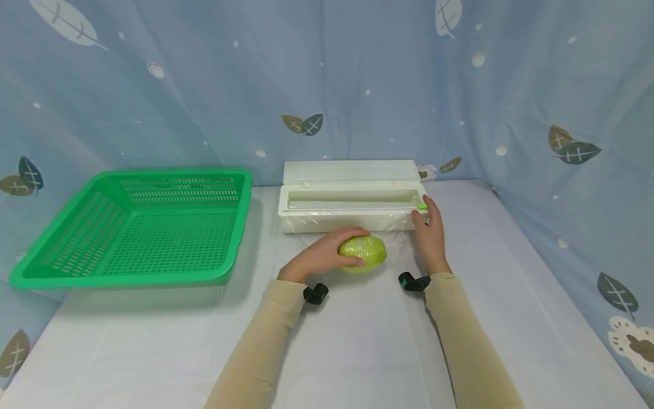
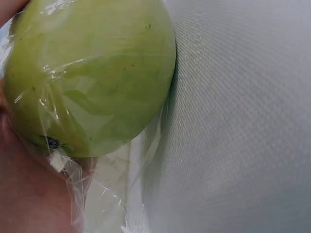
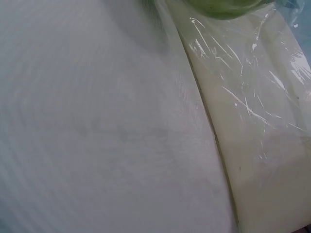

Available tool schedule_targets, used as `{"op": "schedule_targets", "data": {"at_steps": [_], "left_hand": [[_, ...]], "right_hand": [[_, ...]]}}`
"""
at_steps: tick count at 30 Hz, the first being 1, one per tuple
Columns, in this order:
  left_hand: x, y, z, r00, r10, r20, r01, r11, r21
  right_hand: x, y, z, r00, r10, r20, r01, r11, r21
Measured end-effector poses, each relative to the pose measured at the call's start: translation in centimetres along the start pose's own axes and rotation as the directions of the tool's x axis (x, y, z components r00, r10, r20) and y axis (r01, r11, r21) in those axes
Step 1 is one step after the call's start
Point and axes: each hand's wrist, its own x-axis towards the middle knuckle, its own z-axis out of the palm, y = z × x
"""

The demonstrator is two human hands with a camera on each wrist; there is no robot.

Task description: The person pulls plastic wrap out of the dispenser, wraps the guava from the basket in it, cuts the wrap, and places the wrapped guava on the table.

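Observation:
My left hand (image 1: 327, 251) grips a smooth green fruit (image 1: 364, 253) with cling film around it; the exact kind is unclear. In the left wrist view the film (image 2: 77, 189) gathers in wrinkles by the fruit's dark stem end. From the fruit, clear film (image 3: 243, 92) stretches over the front of a white cling film box (image 1: 337, 221) whose lid (image 1: 349, 171) stands up at the back. At the box's right end my right hand (image 1: 431, 236) pinches the small green slider (image 1: 422, 207) between thumb and finger. The right wrist view does not show that hand's fingertips.
A green plastic basket (image 1: 232, 272) with slotted walls stands on the left of the white-covered table (image 1: 357, 352). Directly behind the box hangs a blue leaf-print curtain (image 1: 357, 85), which also runs along both sides.

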Motion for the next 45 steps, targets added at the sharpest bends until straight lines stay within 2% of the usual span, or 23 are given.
{"op": "schedule_targets", "data": {"at_steps": [6,13,22,32,45], "left_hand": [[0.01,-0.19,0.0,1.0,0.003,0.0,-0.003,1.0,-0.005],[-0.03,-0.46,0.03,1.0,0.001,-0.008,-0.001,1.0,-0.016],[-0.08,-0.42,0.0,1.0,0.001,-0.013,-0.001,1.0,-0.011],[-0.12,-0.62,-0.1,1.0,0.0,-0.03,0.0,1.0,-0.002],[0.05,-0.43,0.14,0.999,0.02,-0.025,-0.02,1.0,0.017]], "right_hand": [[-0.07,-0.12,0.24,1.0,-0.007,-0.003,0.007,1.0,-0.024],[0.01,-0.31,0.34,0.998,-0.069,-0.01,0.068,0.994,-0.09],[0.18,-0.66,0.49,0.995,-0.096,-0.027,0.092,0.989,-0.116],[0.48,-0.76,0.62,0.991,-0.134,-0.011,0.131,0.979,-0.156],[0.54,-0.76,-0.19,0.988,-0.151,0.02,0.152,0.977,-0.151]]}}
